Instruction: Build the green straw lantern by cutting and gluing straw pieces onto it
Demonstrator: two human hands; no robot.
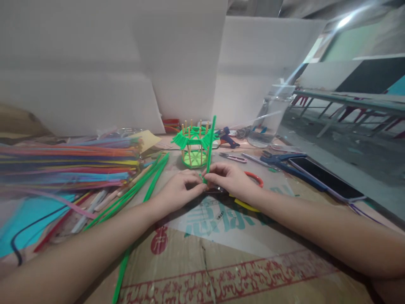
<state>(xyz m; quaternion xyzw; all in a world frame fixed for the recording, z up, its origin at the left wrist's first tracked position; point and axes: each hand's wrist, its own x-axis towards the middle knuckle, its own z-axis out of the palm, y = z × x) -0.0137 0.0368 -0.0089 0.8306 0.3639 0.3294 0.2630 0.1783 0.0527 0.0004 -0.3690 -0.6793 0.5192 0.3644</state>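
A green pipe cleaner [211,145] stands nearly upright, with my right hand [232,179] pinching it near its lower end. My left hand [180,188] is closed too, its thumb and finger meeting at the bottom of the same pipe cleaner, where the fingertips partly hide it. Just beyond both hands is a small pavilion-like model [193,145], with a green base, thin wooden posts and a green sloping roof rim. Scissors [255,179] with red and yellow handles lie partly under my right hand.
Bundles of coloured pipe cleaners [69,162] lie at the left, beside long loose green ones [156,177]. Thread snips [233,158], a blue glue gun [229,138], blue-handled pliers [292,169] and a phone [327,179] are at the right. White boards [186,63] stand behind.
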